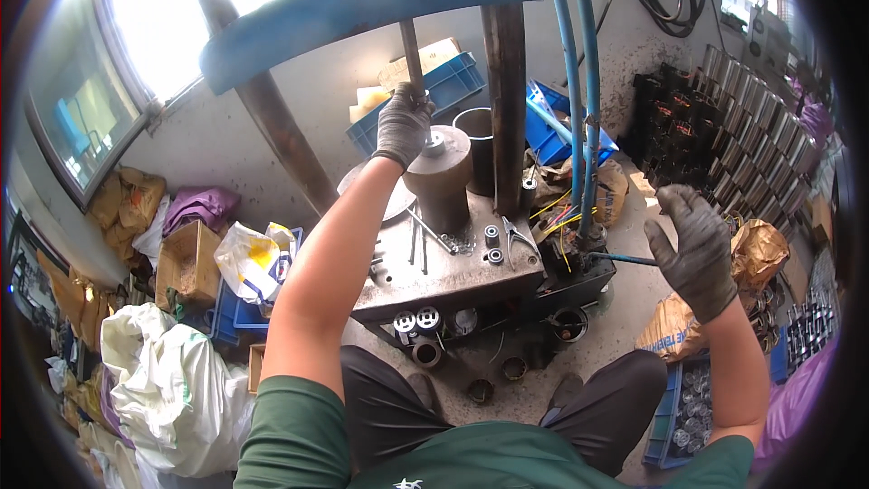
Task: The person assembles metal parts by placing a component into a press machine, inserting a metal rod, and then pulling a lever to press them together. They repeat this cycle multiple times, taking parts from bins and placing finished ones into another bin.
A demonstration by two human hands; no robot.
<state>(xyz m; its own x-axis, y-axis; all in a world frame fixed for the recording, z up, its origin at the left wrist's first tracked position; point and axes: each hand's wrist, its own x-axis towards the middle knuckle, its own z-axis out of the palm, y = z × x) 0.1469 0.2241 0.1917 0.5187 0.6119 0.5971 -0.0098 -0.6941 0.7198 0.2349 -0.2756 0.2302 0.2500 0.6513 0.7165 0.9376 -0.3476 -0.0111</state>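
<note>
My left hand (pixel 404 127), in a grey work glove, is closed around the lower end of an upright metal rod (pixel 411 50) that hangs below the blue press beam (pixel 380 2). My fingers hide that end. Just beneath stands a thick metal cylinder (pixel 439 172) with a smaller round piece (pixel 434 142) on top. My gloved right hand (pixel 695 258) is raised at the right, fingers up and thumb apart, holding nothing. Its thumb is close to the end of a blue lever (pixel 625 259). Pliers (pixel 518 235), two small round parts (pixel 492 244) and thin rods (pixel 433 230) lie on the metal press table (pixel 407 290).
Steel posts (pixel 503 91) and blue hoses (pixel 584 81) rise around the press. A white sack (pixel 167 389) and a wooden box (pixel 186 263) are at left. Stacked metal cylinders (pixel 760 127) stand far right; a blue crate (pixel 679 412) of clear parts sits at lower right.
</note>
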